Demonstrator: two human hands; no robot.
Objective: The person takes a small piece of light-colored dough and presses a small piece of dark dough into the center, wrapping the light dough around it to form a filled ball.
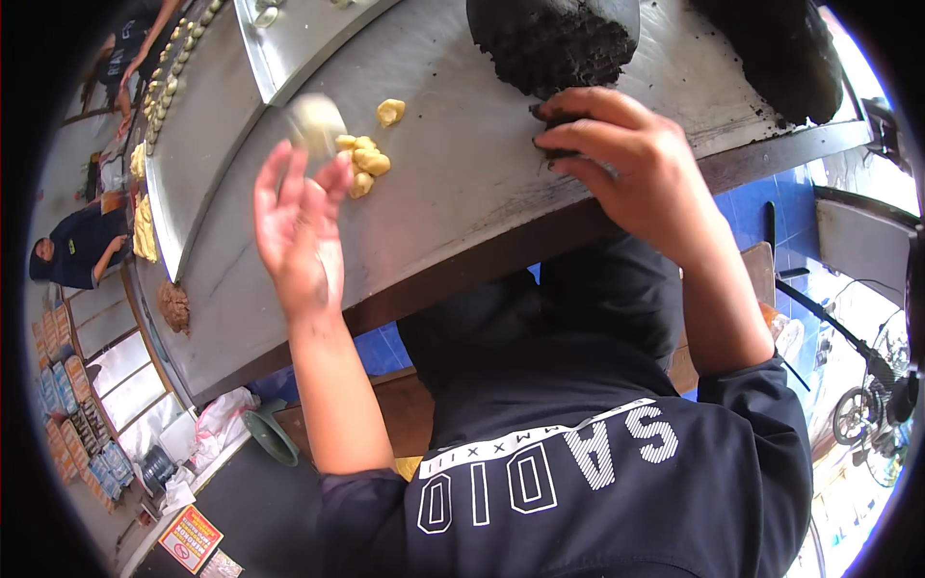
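Note:
My left hand (303, 226) is palm up over the metal table, its fingers spread and nothing gripped in them. Just beyond its fingertips is a pale dough ball (316, 125), smeared by motion; whether it touches them I cannot tell. Beside that hand lie a small cluster of yellow dough pieces (364, 162) and one single yellow dough piece (390, 113). My right hand (631, 144) has its fingers curled round a lump of dark paste (557, 137), mostly hidden by them. Right behind it sits a large dark paste mound (554, 43) with a crumbly, broken face.
A longer dark mass (780, 58) lies at the table's far right. At the upper left stands a metal tray (265, 58) with raised edges. Beyond it are rows of small dough balls (169, 87), yellow dough (145, 229) and a brown lump (173, 306). A person (82, 246) is across the table.

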